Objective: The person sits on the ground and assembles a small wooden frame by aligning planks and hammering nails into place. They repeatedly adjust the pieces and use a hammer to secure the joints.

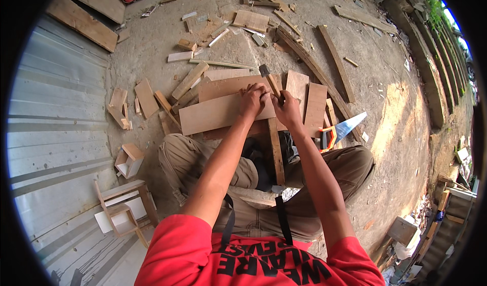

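Observation:
My right hand [288, 108] is wrapped round the wooden handle of a hammer [274, 86], its dark head raised just beyond my left hand. My left hand [254, 99] is closed, with the fingers pinched together at the right end of a pale plywood board [210, 114]. Whatever those fingers hold is too small to make out. A narrow wood strip [276, 151] runs from that end of the board back between my legs. Further plywood pieces [225, 85] lie under and behind the board.
A handsaw [349, 126] with an orange and black handle lies by my left-bent right knee. Long timber strips [317, 70] and scattered offcuts [251, 21] cover the ground ahead. Small wooden frames [127, 205] stand at the left, near a corrugated metal wall [61, 134].

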Demonstrator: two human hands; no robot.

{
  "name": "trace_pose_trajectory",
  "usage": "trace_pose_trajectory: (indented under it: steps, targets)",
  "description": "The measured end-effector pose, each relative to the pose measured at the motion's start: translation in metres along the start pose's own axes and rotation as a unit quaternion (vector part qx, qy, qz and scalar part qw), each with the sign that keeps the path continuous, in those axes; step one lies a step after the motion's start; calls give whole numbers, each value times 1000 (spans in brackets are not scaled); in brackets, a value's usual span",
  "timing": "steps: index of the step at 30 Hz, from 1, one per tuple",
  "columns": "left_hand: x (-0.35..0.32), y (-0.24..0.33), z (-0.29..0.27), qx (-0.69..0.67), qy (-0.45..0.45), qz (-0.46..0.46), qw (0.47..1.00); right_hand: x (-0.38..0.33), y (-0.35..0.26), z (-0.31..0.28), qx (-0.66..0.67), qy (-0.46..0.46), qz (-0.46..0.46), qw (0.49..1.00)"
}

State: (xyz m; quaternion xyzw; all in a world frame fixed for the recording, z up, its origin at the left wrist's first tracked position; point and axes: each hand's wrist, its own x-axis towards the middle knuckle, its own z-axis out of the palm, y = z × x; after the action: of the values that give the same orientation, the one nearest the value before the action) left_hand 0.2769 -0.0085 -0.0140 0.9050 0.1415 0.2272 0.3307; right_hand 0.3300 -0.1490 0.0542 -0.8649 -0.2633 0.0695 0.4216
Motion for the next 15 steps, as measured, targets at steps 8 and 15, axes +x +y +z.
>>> trace_pose_trajectory:
  steps: [8,15]
  targets:
    - [-3,-10,8,-26,20,-7,999,-53,-29,-22,-63,-34,16,997]
    - [-2,-2,0,-43,17,-1,999,-58,-40,-18,-67,-21,49,996]
